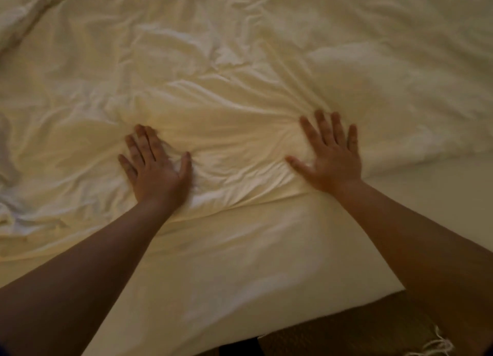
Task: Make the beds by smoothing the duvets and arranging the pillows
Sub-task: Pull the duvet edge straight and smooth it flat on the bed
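Observation:
A cream white duvet (240, 62) covers the bed and is heavily wrinkled across the middle and left. My left hand (154, 166) lies flat on it, fingers spread, pressing into creased fabric near the duvet's near edge. My right hand (330, 155) also presses flat on the duvet, fingers straight and fanned out, with folds radiating from its fingertips. Between my hands the fabric bunches in small ridges. No pillows are in view.
Below the duvet's edge the smooth mattress sheet (226, 270) runs to the bed's near corner. Dark floor (333, 334) shows past that corner at the bottom, with a frayed white fringe (437, 345) at the lower right.

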### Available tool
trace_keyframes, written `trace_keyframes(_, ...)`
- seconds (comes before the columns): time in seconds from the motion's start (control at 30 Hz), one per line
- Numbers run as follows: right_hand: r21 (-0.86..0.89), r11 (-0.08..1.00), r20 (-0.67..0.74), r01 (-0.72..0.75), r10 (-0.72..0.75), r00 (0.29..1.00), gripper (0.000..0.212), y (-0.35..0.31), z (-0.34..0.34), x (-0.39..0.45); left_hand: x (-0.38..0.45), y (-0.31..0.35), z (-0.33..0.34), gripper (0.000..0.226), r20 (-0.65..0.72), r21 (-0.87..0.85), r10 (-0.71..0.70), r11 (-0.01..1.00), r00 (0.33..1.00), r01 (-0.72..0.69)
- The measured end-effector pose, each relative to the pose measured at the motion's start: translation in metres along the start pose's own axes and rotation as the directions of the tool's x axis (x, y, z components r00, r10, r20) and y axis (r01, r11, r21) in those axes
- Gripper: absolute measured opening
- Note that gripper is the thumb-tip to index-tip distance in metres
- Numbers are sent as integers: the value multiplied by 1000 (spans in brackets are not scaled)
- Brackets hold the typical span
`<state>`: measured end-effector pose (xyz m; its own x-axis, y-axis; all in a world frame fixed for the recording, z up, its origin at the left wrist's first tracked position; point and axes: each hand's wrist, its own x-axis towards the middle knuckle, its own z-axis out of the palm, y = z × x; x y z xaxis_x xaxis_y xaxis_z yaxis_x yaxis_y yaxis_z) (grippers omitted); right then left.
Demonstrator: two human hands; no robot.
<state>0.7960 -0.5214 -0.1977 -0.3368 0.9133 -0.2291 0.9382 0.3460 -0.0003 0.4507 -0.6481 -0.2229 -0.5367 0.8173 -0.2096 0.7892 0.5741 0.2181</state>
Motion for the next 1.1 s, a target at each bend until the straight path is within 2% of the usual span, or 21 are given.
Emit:
trace_keyframes(0.1, 23, 998, 17, -60, 60, 998, 100, 54, -3, -8, -6, 2, 6, 95, -29, 11, -4, 1000, 1000, 4)
trace_keyframes(0.2, 75, 982, 16, -175, 175, 985, 99, 79, -5, -14, -5, 1, 5, 94, -39, 11, 12, 1000, 999, -12)
trace_keyframes(0.37, 184, 905, 46, -384, 382, 923, 93, 53, 4, -15, -7, 3, 0, 93, -2, 4, 10, 1000, 1000, -10)
trace_keyframes(0.47, 257, 873, 59, -414, 414, 908, 99, 14, 7, -26, -19, -13, -7, 89, 26, 1, 115, 993, 993, -116)
trace_keyframes(0.57, 332, 894, 55, -300, 299, 953, 109, -39, 1, -43, -28, -43, -24, 81, 63, 52, 214, 975, 975, -218)
trace_keyframes(0.7, 474, 880, -35, 20, -4, 999, 95, -146, -12, -53, -34, -99, -64, 75, -49, 70, 136, 989, 989, -133)
trace_keyframes(0.77, 463, 871, -70, 166, -151, 986, 90, -211, -16, -52, -28, -136, -81, 74, -91, 33, 83, 996, 992, -81)
trace_keyframes(0.87, 433, 849, -35, 304, -321, 946, 88, -312, -10, -45, -18, -198, -91, 73, -94, 38, -39, 998, 995, 42)
trace_keyframes(0.97, 368, 844, 16, 389, -424, 905, 85, -397, 3, -46, -26, -254, -87, 74, -72, 77, -160, 983, 985, 165)
trace_keyframes(1.1, 238, 871, 101, 431, -463, 880, 86, -455, 15, -70, -55, -272, -81, 87, 81, 108, -314, 946, 946, 305)
